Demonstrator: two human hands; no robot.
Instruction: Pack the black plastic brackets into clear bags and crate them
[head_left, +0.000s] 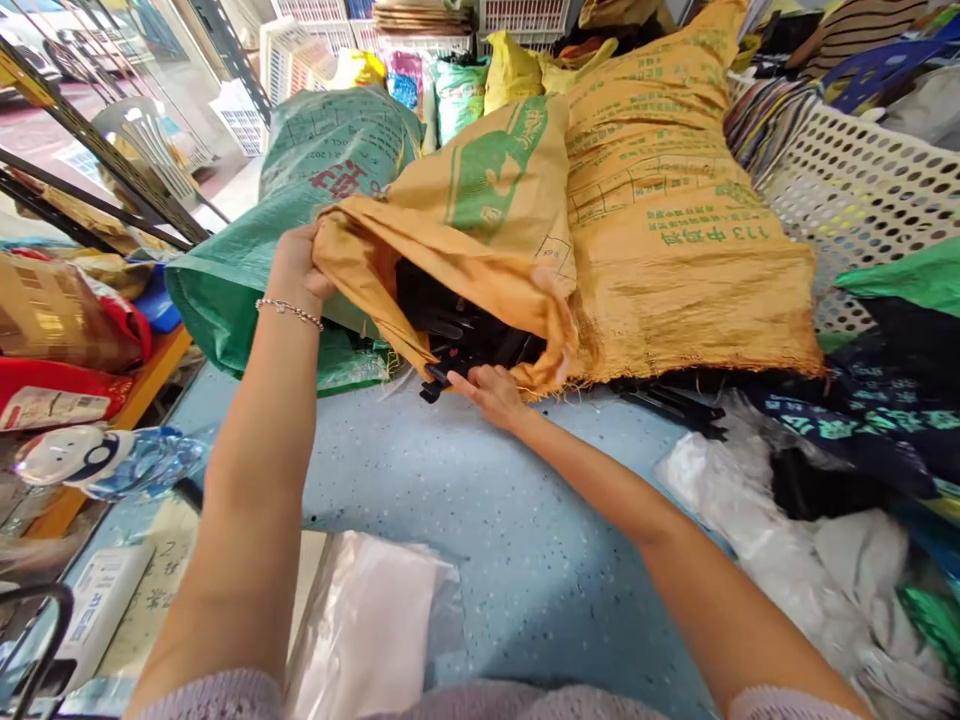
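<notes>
An orange woven sack (487,250) with a green print lies on the table, its mouth toward me. My left hand (304,260) is closed around the upper left of its rim and holds the mouth up. Inside the sack are several black plastic pieces (472,325), some sticking out over the lower lip. My right hand (491,392) is at that lip with its fingers bent, gripping a black plastic piece (442,375); the exact grip is partly hidden. Left of it lies a green woven sack (232,285), its mouth also open.
A larger orange sack (682,230) lies to the right, with black pieces (675,405) by its edge. Crumpled plastic bags (720,480) and a white perforated basket (870,190) are further right. Clear bags (375,620) and a bottle (112,460) lie at the left on the blue table (525,560).
</notes>
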